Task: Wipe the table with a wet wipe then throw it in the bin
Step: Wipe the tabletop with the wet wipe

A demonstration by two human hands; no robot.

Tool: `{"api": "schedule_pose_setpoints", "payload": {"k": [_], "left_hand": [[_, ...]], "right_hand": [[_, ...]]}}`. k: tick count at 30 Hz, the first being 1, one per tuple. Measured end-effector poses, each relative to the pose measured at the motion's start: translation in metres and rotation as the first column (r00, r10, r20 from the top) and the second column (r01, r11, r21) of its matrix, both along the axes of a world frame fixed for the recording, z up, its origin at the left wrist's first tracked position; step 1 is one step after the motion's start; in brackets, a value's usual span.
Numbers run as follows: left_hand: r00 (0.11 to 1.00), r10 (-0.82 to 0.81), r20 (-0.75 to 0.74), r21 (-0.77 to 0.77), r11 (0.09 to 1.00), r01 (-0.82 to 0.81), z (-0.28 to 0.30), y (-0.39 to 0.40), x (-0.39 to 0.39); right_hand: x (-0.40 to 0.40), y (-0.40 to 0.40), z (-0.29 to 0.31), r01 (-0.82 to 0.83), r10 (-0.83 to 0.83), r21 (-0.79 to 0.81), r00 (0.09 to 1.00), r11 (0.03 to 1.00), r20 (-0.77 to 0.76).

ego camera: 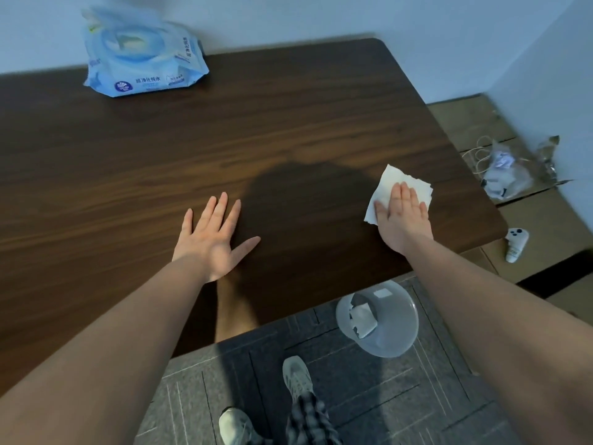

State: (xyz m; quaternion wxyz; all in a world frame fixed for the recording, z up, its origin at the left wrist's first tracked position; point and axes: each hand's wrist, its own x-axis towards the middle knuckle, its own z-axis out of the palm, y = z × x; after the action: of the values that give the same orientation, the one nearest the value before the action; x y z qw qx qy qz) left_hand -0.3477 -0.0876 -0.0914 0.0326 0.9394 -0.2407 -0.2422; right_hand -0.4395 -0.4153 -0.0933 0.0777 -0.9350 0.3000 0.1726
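Note:
A white wet wipe (390,184) lies spread flat on the dark wooden table (224,149), near its right edge. My right hand (402,220) presses flat on the wipe's near half, fingers together and straight. My left hand (213,237) rests palm down on the bare tabletop at the middle front, fingers spread, holding nothing. A translucent round bin (390,340) stands on the floor just below the table's front edge, under my right forearm, with used white wipes inside. A blue pack of wet wipes (141,56) stands at the table's far left against the wall.
Cardboard sheets (475,123) lie on the floor right of the table, with a plastic bag (507,178) and cords on them. A white controller (516,240) lies beside the table's right corner. My shoes (296,377) stand on grey carpet tiles. Walls close off the back and right.

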Motion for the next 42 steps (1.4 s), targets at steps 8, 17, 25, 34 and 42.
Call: {"api": "schedule_pose_setpoints", "payload": {"k": [8, 17, 25, 34, 42], "left_hand": [[0.995, 0.088, -0.056, -0.137, 0.986, -0.094, 0.01, 0.034, -0.016], [0.924, 0.371, 0.09, -0.022, 0.929, -0.371, 0.012, 0.224, -0.045], [0.78, 0.618, 0.1, 0.176, 0.76, -0.625, 0.015, 0.372, -0.094], [0.684, 0.723, 0.093, 0.118, 0.674, -0.729, 0.0, 0.399, -0.1], [0.664, 0.739, 0.114, 0.054, 0.663, -0.747, -0.01, 0.403, -0.102]], "right_hand": [[0.028, 0.098, 0.001, -0.252, 0.252, 0.026, 0.968, 0.967, -0.008], [0.081, 0.286, -0.01, -0.553, 0.552, 0.088, 0.833, 0.828, 0.036], [0.103, 0.45, -0.012, -0.763, 0.761, 0.052, 0.647, 0.645, 0.046], [0.119, 0.588, -0.007, -0.895, 0.894, 0.047, 0.445, 0.443, 0.056], [0.126, 0.669, -0.011, -0.947, 0.938, 0.063, 0.32, 0.314, 0.136]]}}
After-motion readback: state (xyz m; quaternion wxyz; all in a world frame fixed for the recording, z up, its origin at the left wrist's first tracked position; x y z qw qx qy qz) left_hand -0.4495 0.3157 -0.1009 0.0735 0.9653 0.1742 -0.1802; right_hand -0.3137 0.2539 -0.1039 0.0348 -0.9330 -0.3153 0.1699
